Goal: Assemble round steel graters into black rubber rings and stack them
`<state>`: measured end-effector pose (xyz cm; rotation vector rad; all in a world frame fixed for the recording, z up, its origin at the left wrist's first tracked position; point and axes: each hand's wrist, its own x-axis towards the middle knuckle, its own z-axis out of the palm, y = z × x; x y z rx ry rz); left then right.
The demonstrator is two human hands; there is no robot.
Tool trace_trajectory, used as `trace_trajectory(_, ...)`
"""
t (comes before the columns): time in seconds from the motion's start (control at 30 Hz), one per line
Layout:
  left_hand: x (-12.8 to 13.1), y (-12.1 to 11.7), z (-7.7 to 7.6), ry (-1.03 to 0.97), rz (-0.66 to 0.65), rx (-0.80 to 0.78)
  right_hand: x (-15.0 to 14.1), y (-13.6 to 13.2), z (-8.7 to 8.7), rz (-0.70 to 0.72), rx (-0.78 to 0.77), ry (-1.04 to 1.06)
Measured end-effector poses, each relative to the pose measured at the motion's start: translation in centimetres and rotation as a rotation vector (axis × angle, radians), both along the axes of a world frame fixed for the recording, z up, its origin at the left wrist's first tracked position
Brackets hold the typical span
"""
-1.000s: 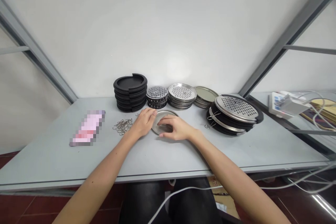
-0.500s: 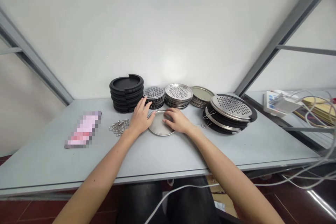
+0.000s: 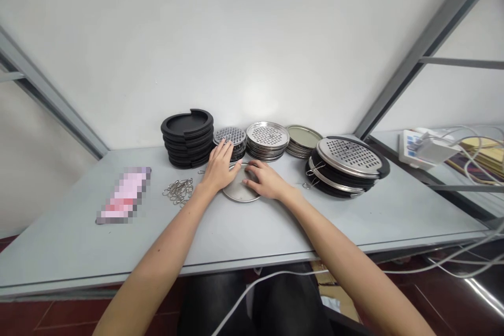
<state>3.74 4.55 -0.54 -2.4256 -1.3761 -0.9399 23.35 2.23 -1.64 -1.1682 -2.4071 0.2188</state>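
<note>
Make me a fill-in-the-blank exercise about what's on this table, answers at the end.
1. The stacked, notched round holders are coloured ____.
2. The loose wire clips lie between the left hand and a pixelated, mostly ____ object.
3. The right hand covers part of the plain metal plate on its ____ side, not its left.
4. The large silver disc is punched with many ____.

Answers: black; pink; right; holes.

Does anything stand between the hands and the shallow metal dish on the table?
Nothing visible does. The right hand is over the right side of the dish, and the left hand is at its left edge. The metal clips lie left of that hand, out of the way.
</note>
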Motion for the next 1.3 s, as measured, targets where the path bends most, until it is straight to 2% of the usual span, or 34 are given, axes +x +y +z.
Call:
trace_trajectory(0.5, -0.1, 0.2, 0.2, 0.042, -0.024, -0.039, 0.2, -0.3, 0.4, 0.013, -0.049, -0.021)
trace_trajectory(0.7, -0.3, 0.2, 0.6, -0.016, -0.014, -0.003, 0.3, -0.2, 0.2, 0.023, -0.042, -0.017)
trace_trajectory(1.13, -1.6, -1.0, 3.1, -0.147, -0.029, 0.112, 0.4, -0.2, 0.4, 0.042, -0.046, -0.015)
trace_trajectory(1.3, -1.7, -1.8, 4.0, -0.187, -0.096, 0.167, 0.3, -0.1, 0.2, 0.035, -0.05, 0.007)
